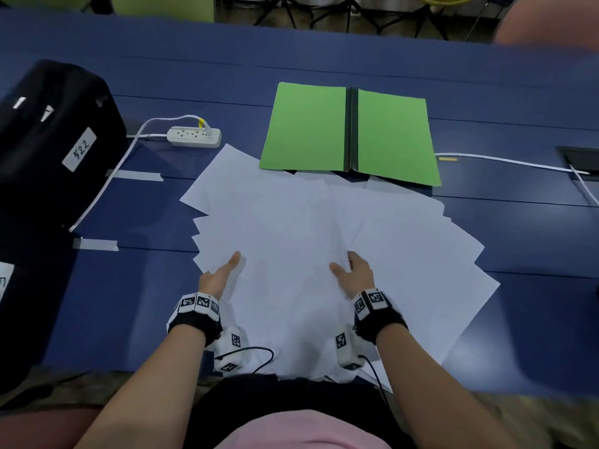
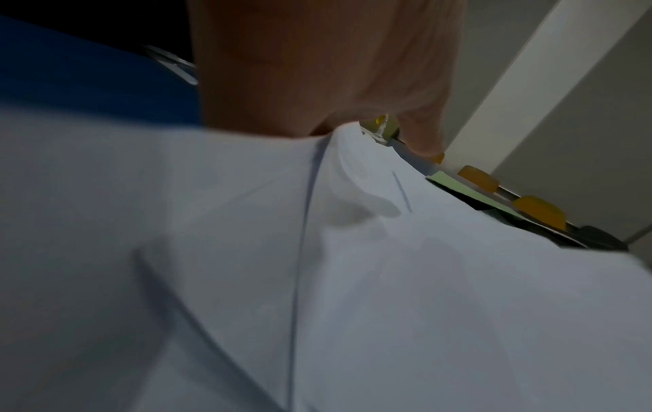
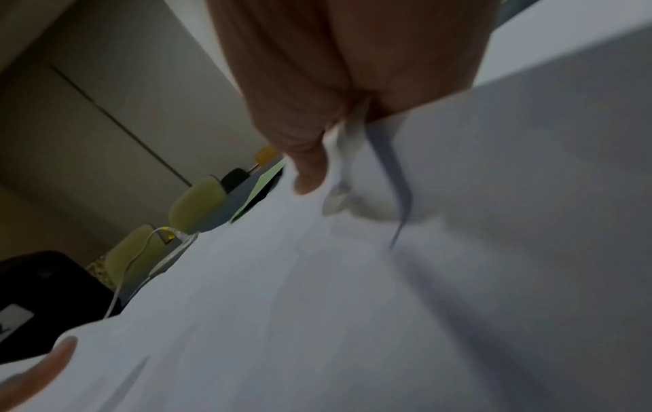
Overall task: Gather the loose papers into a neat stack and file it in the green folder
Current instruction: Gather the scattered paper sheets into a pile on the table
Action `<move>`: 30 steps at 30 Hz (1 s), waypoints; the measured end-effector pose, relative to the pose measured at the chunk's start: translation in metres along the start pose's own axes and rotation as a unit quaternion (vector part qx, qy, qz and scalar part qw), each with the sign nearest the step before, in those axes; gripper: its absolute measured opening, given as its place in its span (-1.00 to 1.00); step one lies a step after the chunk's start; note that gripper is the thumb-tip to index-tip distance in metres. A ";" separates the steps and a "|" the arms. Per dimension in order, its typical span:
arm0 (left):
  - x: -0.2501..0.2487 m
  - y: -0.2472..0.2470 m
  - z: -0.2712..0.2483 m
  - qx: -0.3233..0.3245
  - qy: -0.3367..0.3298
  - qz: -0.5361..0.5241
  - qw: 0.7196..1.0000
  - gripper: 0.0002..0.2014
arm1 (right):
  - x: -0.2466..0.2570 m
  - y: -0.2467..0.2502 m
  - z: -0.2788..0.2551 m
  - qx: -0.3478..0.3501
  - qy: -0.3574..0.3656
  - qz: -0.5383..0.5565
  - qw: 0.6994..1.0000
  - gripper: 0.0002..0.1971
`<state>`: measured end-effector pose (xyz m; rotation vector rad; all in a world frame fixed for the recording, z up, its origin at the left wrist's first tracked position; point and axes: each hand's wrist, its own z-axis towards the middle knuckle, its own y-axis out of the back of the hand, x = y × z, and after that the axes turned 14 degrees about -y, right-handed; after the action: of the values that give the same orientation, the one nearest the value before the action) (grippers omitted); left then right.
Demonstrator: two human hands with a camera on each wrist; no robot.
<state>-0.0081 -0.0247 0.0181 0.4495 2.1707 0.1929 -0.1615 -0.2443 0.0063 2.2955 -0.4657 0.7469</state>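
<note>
1. Your left hand [image 1: 217, 277] sat at lower centre-left of the head view, thumb on top of the fanned white paper sheets [image 1: 291, 228], fingers tucked under them. It was pinching the sheets at their left side.
2. The left wrist view backed that up: the hand [image 2: 317, 69] met the paper [image 2: 352, 278] at top centre, with the sheet buckled just below the contact.
3. Your right hand [image 1: 355, 273] mirrored it at lower centre-right, thumb on top and fingers slid between sheets, gripping a batch.
4. In the right wrist view the hand [image 3: 335, 83] came in from the top, thumb tip on the paper [image 3: 352, 306] and crumpled sheet edges beside it.
5. The papers were not squared: a loose fan across the middle of the blue table [image 1: 97, 303], corners sticking out left and right.
6. The green card folder with a black spine [image 1: 350, 131] lay open and flat at upper centre, and its near edge overlapped the far sheets.
7. A white power strip [image 1: 194, 136] sat left of the folder, just beyond the fan's far-left corner.
8. A black case with a white "522" label [image 1: 55, 140] filled the upper left.
9. A white cable [image 1: 502, 162] ran off to the right edge.
</note>
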 end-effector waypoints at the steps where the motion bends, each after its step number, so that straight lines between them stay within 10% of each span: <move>1: 0.002 -0.002 0.000 0.000 -0.002 0.017 1.000 0.01 | -0.003 0.002 0.003 -0.006 -0.010 0.016 1.000 -0.65; 6: -0.001 -0.010 -0.012 -0.017 -0.012 0.065 0.998 -0.03 | -0.041 0.073 0.023 -0.246 -0.241 0.003 0.939 -0.36; 10: -0.002 -0.013 -0.011 -0.005 -0.027 0.081 0.996 -0.01 | -0.069 0.117 0.020 -0.262 -0.353 0.038 0.897 -0.27; 14: -0.001 -0.017 -0.015 0.018 -0.068 0.127 0.989 -0.17 | -0.063 0.112 0.023 -0.154 -0.271 0.050 0.949 -0.12; 25: 0.011 -0.005 0.009 0.024 -0.095 0.197 0.975 -0.57 | -0.072 0.136 0.010 -0.046 -0.156 0.070 0.984 -0.57; 30: 0.010 -0.005 0.007 0.030 -0.091 0.215 0.972 -0.64 | -0.026 0.135 0.002 -0.184 -0.022 0.010 0.983 -0.77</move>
<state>-0.0093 -0.0261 0.0051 0.9366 1.8813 0.3107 -0.2488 -0.3390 0.0549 1.9662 -0.5948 0.5668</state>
